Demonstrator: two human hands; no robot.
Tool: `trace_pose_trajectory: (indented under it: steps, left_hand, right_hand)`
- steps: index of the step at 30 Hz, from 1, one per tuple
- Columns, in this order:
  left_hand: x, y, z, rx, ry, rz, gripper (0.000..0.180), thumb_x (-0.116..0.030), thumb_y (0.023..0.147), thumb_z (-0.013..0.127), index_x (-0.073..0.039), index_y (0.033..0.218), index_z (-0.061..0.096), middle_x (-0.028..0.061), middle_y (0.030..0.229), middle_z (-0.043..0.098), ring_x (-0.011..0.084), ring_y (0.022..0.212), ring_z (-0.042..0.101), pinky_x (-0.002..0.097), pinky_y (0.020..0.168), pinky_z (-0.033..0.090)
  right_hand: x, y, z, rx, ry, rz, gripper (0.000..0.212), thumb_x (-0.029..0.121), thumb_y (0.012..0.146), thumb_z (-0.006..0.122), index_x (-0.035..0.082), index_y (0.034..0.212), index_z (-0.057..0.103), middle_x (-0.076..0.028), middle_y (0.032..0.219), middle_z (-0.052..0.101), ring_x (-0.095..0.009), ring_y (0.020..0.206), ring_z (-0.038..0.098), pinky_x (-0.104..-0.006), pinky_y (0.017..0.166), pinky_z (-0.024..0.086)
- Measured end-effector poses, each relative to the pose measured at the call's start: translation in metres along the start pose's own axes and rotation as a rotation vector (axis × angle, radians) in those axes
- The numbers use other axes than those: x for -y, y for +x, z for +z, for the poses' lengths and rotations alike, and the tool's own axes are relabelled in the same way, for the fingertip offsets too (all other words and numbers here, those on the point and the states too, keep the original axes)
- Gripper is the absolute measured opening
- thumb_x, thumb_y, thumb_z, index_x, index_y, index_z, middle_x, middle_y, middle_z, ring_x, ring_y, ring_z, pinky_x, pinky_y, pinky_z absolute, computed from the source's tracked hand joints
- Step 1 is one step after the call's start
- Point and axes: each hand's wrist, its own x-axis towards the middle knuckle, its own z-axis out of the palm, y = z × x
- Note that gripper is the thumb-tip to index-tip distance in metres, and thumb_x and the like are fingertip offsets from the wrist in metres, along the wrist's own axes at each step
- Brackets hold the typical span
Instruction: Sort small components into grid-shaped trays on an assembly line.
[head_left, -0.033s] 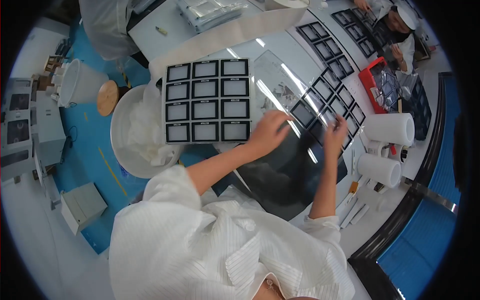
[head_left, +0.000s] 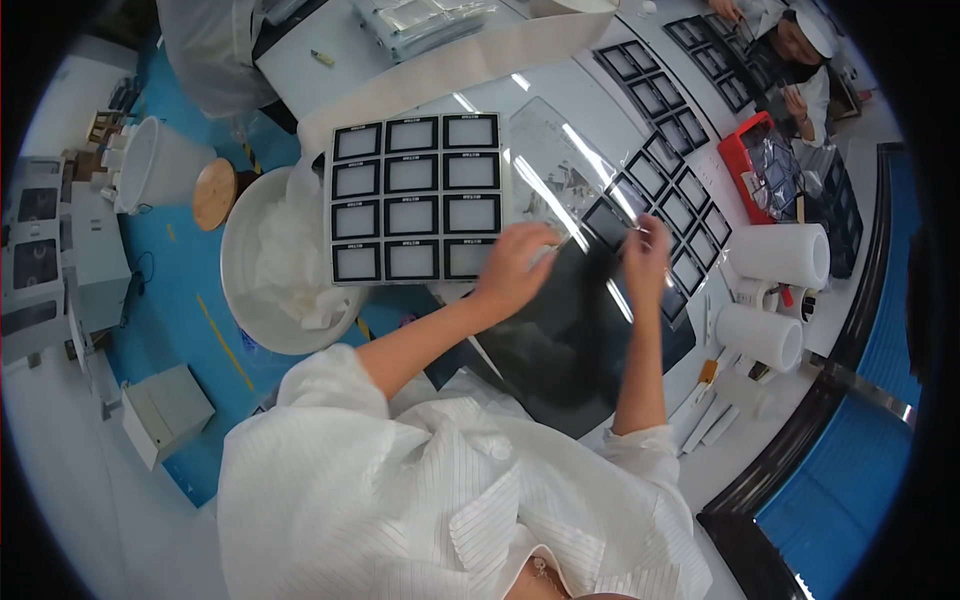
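A: Where is the clear sheet point(head_left: 545, 140) lying?

B: It's lying on the counter point(head_left: 575, 90), its long axis slanting from upper left to lower right; its far end is pointing away from the person.

A: What are the hands doing?

B: The left hand point(head_left: 515, 268) is hovering near the sheet's left side, thumb and fingers standing apart. The right hand point(head_left: 645, 258) is bunching its fingertips near the right edge; I can't tell whether they're gripping anything.

A: What's surrounding it?

B: A dark sheet point(head_left: 560, 350) is spreading below the hands. A twelve-frame panel point(head_left: 411, 175) is lying left, black frames point(head_left: 690, 185) right. Farther right, white rolls point(head_left: 775, 255) are resting near a red crate point(head_left: 737, 170).
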Motion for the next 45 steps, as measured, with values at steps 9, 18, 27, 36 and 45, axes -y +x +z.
trace_pose_trajectory:
  steps: [9, 18, 27, 36, 45]
  left_hand:
    - [0.078, -0.111, -0.182, -0.387, 0.662, -0.515, 0.042, -0.014, 0.083, 0.063, -0.003, 0.122, 0.052, 0.0202, 0.120, 0.050, 0.0386, 0.115, 0.044, 0.0460, 0.101, 0.033]
    - [0.088, -0.127, -0.195, -0.247, 0.529, -0.666, 0.050, -0.026, 0.088, 0.060, 0.002, 0.127, 0.048, 0.0261, 0.127, 0.046, 0.0410, 0.119, 0.040, 0.0469, 0.103, 0.030]
    - [0.088, -0.120, -0.200, -0.326, 0.506, -0.624, 0.044, -0.024, 0.086, 0.064, 0.002, 0.121, 0.054, 0.0222, 0.121, 0.051, 0.0395, 0.114, 0.044, 0.0448, 0.101, 0.033]
    - [0.116, -0.107, -0.209, -0.374, 0.538, -0.548, 0.048, -0.027, 0.085, 0.066, 0.000, 0.121, 0.052, 0.0190, 0.115, 0.055, 0.0356, 0.110, 0.048, 0.0421, 0.097, 0.035]
    - [0.181, -0.018, -0.251, -0.395, -0.079, -0.424, 0.050, -0.034, 0.089, 0.065, 0.000, 0.122, 0.052, 0.0147, 0.112, 0.061, 0.0223, 0.099, 0.058, 0.0323, 0.082, 0.045]
  right_hand:
    - [0.087, 0.028, 0.163, 0.052, 0.092, -0.295, 0.045, 0.020, 0.085, 0.068, 0.005, 0.124, 0.051, -0.019, 0.124, 0.049, -0.030, 0.102, 0.057, -0.0375, 0.081, 0.050]
    - [0.131, 0.102, 0.172, 0.335, -0.511, -0.407, 0.078, 0.040, 0.057, 0.086, 0.006, 0.119, 0.055, -0.016, 0.117, 0.056, -0.037, 0.111, 0.049, -0.0422, 0.092, 0.044]
    - [0.124, 0.107, 0.172, 0.260, -0.478, -0.581, 0.069, 0.036, 0.048, 0.089, 0.001, 0.098, 0.056, -0.016, 0.100, 0.057, -0.036, 0.099, 0.052, -0.0437, 0.081, 0.047]
    - [0.138, 0.110, 0.169, 0.176, -0.356, -0.680, 0.062, 0.028, 0.053, 0.089, 0.003, 0.097, 0.054, -0.014, 0.096, 0.054, -0.029, 0.085, 0.055, -0.0382, 0.074, 0.047]
    - [0.163, 0.093, 0.109, 0.759, 0.686, 0.155, 0.012, 0.017, 0.093, 0.061, 0.006, 0.094, 0.057, -0.001, 0.089, 0.060, -0.012, 0.079, 0.064, -0.0257, 0.074, 0.053]
